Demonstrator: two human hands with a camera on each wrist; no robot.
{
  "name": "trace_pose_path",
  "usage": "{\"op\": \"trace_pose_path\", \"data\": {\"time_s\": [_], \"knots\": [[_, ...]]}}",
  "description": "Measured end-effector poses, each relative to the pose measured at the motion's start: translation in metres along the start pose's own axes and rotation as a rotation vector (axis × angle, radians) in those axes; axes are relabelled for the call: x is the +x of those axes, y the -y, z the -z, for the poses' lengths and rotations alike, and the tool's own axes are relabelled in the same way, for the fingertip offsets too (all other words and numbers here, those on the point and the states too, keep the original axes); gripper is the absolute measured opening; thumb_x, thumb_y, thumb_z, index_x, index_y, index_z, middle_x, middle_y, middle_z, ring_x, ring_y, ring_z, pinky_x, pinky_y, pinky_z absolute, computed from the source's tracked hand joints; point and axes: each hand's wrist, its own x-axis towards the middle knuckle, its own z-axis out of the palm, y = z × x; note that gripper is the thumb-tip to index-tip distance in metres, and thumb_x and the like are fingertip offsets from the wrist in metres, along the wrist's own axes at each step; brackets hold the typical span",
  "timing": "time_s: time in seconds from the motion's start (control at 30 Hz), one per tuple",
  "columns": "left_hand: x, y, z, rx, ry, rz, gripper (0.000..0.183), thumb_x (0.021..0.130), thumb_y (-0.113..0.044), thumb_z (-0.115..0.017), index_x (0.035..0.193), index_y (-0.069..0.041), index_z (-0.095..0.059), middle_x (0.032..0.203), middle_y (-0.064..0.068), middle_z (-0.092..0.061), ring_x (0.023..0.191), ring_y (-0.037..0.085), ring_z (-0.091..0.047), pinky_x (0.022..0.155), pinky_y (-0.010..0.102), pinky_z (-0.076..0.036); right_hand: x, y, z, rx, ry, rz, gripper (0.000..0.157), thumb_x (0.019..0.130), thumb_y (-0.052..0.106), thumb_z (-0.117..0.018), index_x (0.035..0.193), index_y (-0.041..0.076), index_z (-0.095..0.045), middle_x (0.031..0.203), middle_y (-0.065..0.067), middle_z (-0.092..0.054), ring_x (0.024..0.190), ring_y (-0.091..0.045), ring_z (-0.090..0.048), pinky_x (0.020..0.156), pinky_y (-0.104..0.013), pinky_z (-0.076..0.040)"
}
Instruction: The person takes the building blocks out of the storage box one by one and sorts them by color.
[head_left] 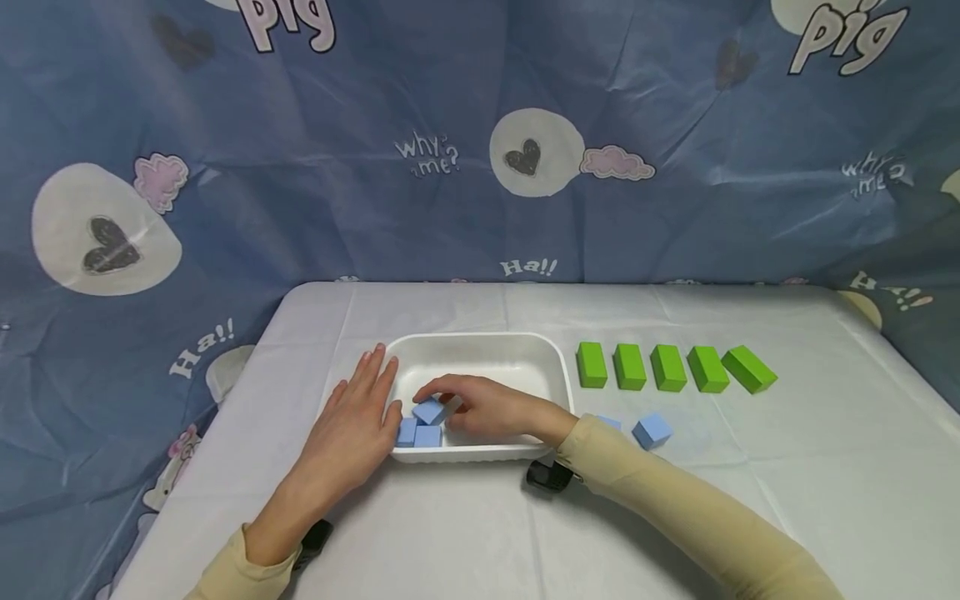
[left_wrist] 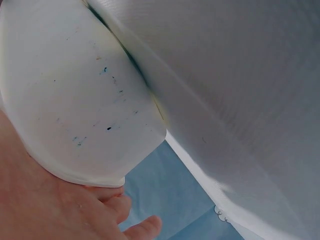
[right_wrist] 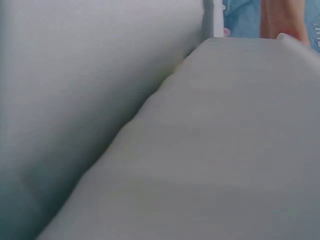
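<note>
A white tray [head_left: 480, 454] lies on the table. Inside its near left corner sit two blue blocks, one [head_left: 406, 432] by the left wall and another [head_left: 428, 436] beside it. My right hand [head_left: 491, 408] reaches over the near rim and pinches a third blue block [head_left: 429, 410], tilted just above and behind those two. With fingers straight, my left hand [head_left: 352, 425] rests against the tray's left side. The left wrist view shows that hand [left_wrist: 65, 200] touching the tray's specked outer wall [left_wrist: 85, 105]. In the right wrist view the tray wall [right_wrist: 210, 135] hides the right hand.
Several green blocks [head_left: 630, 367] form a row right of the tray, the rightmost [head_left: 750, 369] slanted. Nearer, a blue block [head_left: 652, 431] lies on the white tablecloth [head_left: 840, 467]; another blue block [head_left: 610, 422] is partly hidden by my right sleeve. A patterned blue curtain [head_left: 450, 225] hangs behind.
</note>
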Motion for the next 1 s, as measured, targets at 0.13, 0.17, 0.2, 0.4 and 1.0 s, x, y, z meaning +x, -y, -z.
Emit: {"op": "trace_pose_path", "data": {"time_s": [0.13, 0.17, 0.2, 0.4, 1.0], "knots": [[0.0003, 0.0003, 0.0004, -0.01, 0.0, 0.002, 0.059, 0.101, -0.025, -0.043, 0.152, 0.001, -0.031, 0.163, 0.015, -0.014, 0.149, 0.03, -0.011, 0.112, 0.06, -0.018, 0.0015, 0.0002, 0.0003, -0.02, -0.017, -0.028, 0.043, 0.087, -0.006, -0.065, 0.127, 0.009, -0.061, 0.123, -0.001, -0.062, 0.107, -0.015, -0.059, 0.09, -0.026, -0.049], [0.0005, 0.0002, 0.0003, -0.012, -0.001, 0.002, 0.059, 0.101, -0.025, -0.043, 0.152, 0.001, -0.031, 0.163, 0.015, -0.014, 0.149, 0.03, -0.011, 0.112, 0.06, -0.018, 0.0018, 0.0001, 0.0006, -0.03, -0.026, -0.041, 0.042, 0.086, -0.005, -0.067, 0.125, 0.01, -0.062, 0.119, 0.001, -0.064, 0.105, -0.014, -0.06, 0.088, -0.026, -0.049], [0.0006, 0.0002, 0.0005, -0.013, -0.001, 0.003, 0.059, 0.101, -0.025, -0.043, 0.152, 0.001, -0.031, 0.163, 0.015, -0.014, 0.149, 0.03, -0.011, 0.112, 0.06, -0.018, 0.0019, 0.0001, 0.0008, -0.038, -0.035, -0.058, 0.041, 0.085, -0.003, -0.069, 0.123, 0.011, -0.063, 0.115, 0.002, -0.064, 0.103, -0.014, -0.061, 0.087, -0.025, -0.048], [0.0013, -0.0003, -0.0003, -0.013, 0.001, 0.015, 0.06, 0.101, -0.025, -0.044, 0.153, 0.001, -0.031, 0.163, 0.015, -0.014, 0.149, 0.031, -0.011, 0.112, 0.06, -0.018, 0.0016, -0.0006, 0.0019, -0.067, -0.076, -0.144, 0.034, 0.081, 0.002, -0.075, 0.111, 0.016, -0.068, 0.101, 0.007, -0.066, 0.098, -0.014, -0.06, 0.088, -0.027, -0.046], [0.0022, -0.0003, -0.0011, -0.023, 0.008, 0.021, 0.06, 0.101, -0.026, -0.044, 0.153, 0.001, -0.031, 0.163, 0.015, -0.013, 0.149, 0.031, -0.01, 0.113, 0.06, -0.016, -0.0034, -0.0021, 0.0045, 0.198, -0.229, -0.079, 0.031, 0.08, 0.001, -0.074, 0.108, 0.012, -0.066, 0.106, 0.002, -0.065, 0.088, -0.014, -0.065, 0.077, -0.026, -0.052]]}}
